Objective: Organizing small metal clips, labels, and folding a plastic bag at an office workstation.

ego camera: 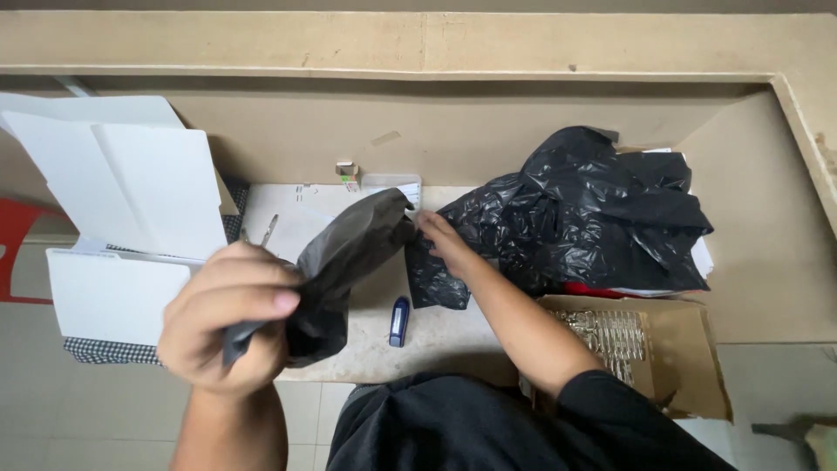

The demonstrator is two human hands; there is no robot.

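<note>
My left hand is raised close to the camera and clenched around one end of a dark grey plastic bag. The bag stretches up and to the right, towards my right hand. My right hand reaches forward over the light counter and pinches the bag's far end, next to a small black plastic piece. Just beyond my right hand lies a large crumpled heap of black plastic bags.
White folded cardboard boxes stand at the left on a checked cloth. A blue stapler lies on the counter. An open brown carton at the right holds several shiny metal parts. A beige wall ledge runs behind.
</note>
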